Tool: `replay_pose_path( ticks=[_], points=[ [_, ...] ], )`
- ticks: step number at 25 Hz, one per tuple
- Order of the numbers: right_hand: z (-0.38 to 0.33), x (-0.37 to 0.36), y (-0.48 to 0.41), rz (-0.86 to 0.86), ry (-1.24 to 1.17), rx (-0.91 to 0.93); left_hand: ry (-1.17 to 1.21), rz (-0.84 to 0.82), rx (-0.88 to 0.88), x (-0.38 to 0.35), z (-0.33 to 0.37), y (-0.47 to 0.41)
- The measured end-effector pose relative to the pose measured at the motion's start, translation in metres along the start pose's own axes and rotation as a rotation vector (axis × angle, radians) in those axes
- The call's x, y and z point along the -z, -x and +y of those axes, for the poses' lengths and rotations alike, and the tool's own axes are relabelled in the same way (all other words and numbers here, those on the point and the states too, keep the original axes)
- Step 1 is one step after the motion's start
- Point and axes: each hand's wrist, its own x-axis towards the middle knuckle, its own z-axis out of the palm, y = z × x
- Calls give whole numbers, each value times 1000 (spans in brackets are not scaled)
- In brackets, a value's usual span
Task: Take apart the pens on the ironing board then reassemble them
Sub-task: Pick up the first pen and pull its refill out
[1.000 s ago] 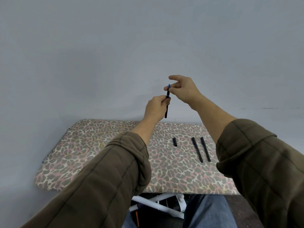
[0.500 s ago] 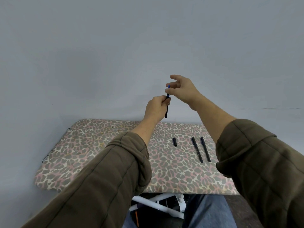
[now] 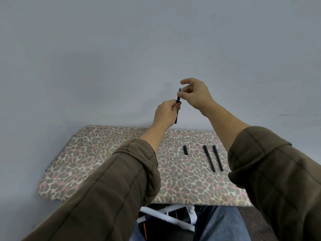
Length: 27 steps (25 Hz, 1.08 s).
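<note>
Held pen: a slim black pen stands nearly upright in the air above the far edge of the ironing board, with its blue tip section at the top.
Left hand: the left hand has its fingers curled round the upper part of the barrel, and the lower end of the barrel sticks out below the fist.
Right hand: the right hand pinches the pen just under the blue tip with its fingertips. One finger arches above, clear of the pen.
Loose part: a short black cap lies on the board's cover, right of centre, below the raised hands.
Other pens: the left long pen and the right long pen lie side by side to the right of the cap. They are almost parallel, do not touch, and lie near the right sleeve.
Board: a leopard-print cover, with the far edge against a plain grey wall.
Below the board: a white frame and blue jeans.
Left sleeve: the olive-brown left sleeve crosses the near edge of the board.
</note>
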Motion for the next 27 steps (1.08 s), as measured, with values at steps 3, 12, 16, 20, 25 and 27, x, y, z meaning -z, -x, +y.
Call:
replay_pose_path(
  ticks=[3, 12, 16, 20, 25, 27],
  points=[
    [1, 1, -1, -39, -24, -2, 9, 2, 7, 1, -2, 1],
    [0, 1, -5, 33, -16, 29, 24, -2, -1, -1, -5, 2],
    [0, 3, -7, 64, -38, 20, 60, -4, 7, -1, -3, 6],
    [1, 3, -8, 73, -43, 15, 83, 6, -1, -2, -3, 6],
    [-1, 3, -12, 105, -104, 27, 98, 2, 17, -3, -8, 7],
    [-5, 5, -17, 160, -198, 38, 83, 6, 19, -2, -12, 8]
  ],
)
